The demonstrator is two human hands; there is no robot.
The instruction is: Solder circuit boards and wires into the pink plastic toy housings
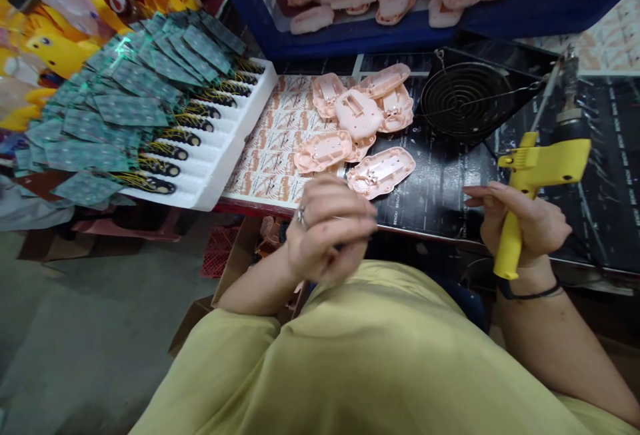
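My left hand [330, 228], blurred and with a ring on a finger, is curled closed above the bench's front edge. Whatever it may hold is hidden. Just beyond it lies an open pink plastic shell half [383, 172] with small metal parts inside. Against my right hand [525, 222] rests the handle of a yellow soldering gun [545, 165]; the hand is bent about the handle, with some fingertips reaching out to the left. The gun's metal tip points away, close to a black fan [465, 98]. More pink shell halves [357, 112] are heaped beyond my left hand.
A blue crate [415, 38] of pink shells stands at the back. On the left, a white foam tray [225, 148] holds several black parts wired to green-wrapped pieces [135, 85]. Yellow toys [60, 48] lie behind. A cardboard box [240, 255] sits below the bench edge.
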